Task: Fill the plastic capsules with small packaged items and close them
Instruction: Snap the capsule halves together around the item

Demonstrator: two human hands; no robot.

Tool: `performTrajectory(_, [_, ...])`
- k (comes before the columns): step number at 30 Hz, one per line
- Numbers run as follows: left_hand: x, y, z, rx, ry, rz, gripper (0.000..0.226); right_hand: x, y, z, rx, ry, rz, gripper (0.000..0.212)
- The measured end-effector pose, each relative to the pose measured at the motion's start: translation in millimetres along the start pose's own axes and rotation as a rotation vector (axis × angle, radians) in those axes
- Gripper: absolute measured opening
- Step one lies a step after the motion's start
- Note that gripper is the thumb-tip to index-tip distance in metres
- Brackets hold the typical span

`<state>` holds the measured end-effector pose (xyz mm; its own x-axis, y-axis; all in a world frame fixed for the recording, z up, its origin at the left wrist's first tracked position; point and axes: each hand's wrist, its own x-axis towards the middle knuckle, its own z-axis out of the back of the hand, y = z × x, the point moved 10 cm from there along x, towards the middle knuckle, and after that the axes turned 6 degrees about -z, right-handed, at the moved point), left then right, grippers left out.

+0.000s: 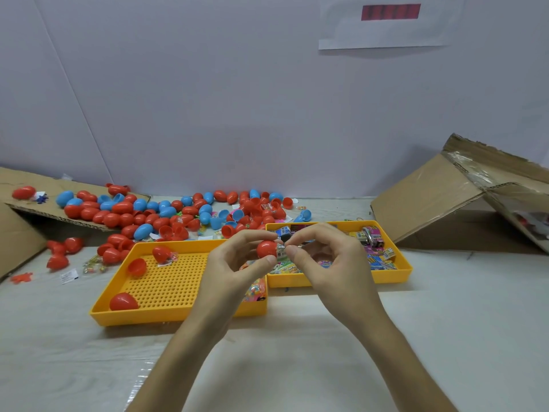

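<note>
Pale, wood-grained worktop point(445, 322) carries two yellow plastic trays: the left tray point(166, 318) has a perforated floor, and the right tray point(395, 275) keeps glossy packets point(377, 260) within easy reach. Above them the left hand point(228, 263) grips a smooth red capsule half point(266, 249) with curled fingers. Its mouth is turned right, probably so that the right hand point(335, 257), pinching a small printed packet point(281, 250), can push it inside.
</note>
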<state>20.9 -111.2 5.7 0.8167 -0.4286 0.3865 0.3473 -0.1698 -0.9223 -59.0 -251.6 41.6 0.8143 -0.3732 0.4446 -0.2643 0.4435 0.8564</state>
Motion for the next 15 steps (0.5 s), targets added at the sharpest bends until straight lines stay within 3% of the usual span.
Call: performTrajectory(15, [0.1, 1.3, -3.8, 0.063, 0.053, -0.005, 0.029, 0.5, -1.9, -2.0, -0.024, 0.021, -0.024, 0.010])
